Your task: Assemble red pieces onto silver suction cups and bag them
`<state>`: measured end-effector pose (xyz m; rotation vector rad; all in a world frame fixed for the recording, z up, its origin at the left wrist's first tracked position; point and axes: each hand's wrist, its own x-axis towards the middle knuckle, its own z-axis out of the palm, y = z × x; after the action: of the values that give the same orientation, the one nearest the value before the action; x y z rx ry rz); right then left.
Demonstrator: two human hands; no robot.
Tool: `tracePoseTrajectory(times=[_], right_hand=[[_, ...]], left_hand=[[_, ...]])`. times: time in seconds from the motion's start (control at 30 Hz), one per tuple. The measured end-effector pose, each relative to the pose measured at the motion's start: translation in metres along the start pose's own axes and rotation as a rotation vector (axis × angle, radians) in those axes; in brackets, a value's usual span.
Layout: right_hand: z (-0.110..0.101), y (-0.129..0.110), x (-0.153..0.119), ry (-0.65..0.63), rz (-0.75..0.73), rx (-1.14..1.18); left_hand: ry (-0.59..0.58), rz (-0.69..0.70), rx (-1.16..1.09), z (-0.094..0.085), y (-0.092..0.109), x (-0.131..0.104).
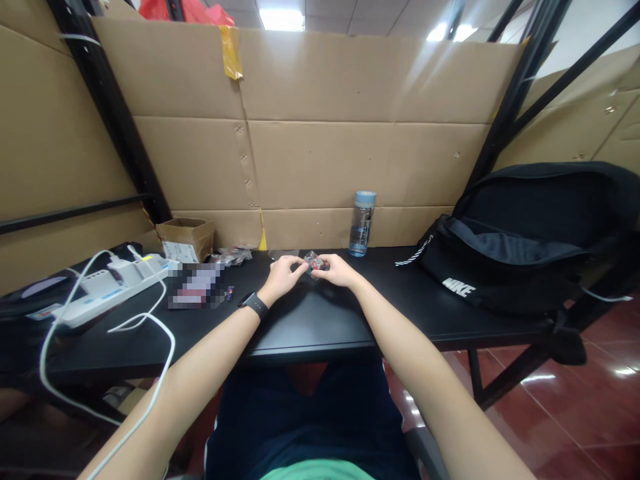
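Over the table (310,333), between our fingertips: a small, shiny packet (314,265) with a red patch; what is inside is too small to tell.
Left hand (286,275): thumb and finger nearly closed, pinching the packet's near-side edge.
Right hand (337,271): fingers curled in, gripping its other side.
Step in hand: we seem to be handling the packet with both hands at once.
Next move calls for: a light, steady pinch on both sides, we judge, since the packet is small.
Behind the hands: a bottle (360,230) stands upright near the cardboard wall (320,160).
To our left: plastic bags (233,257) beside an open box (204,239), then a power strip (120,291).
To our right: a black backpack (510,277).
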<state>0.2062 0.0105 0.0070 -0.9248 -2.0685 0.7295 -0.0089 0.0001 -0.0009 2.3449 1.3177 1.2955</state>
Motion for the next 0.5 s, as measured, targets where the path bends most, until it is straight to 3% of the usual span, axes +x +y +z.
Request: tracePoseTrajectory(times=[0.27,0.5], right_hand=[[0.0026,-0.0061,-0.0011,-0.022,0.012,0.183],[0.0024,-0.0078,-0.0002,-0.004,0.029,0.149]], left_hand=[[0.039,-0.009,-0.302,0.0018,-0.0020,0.0024],[0.076,-0.063,-0.325,0.0017,-0.0052,0.0045]])
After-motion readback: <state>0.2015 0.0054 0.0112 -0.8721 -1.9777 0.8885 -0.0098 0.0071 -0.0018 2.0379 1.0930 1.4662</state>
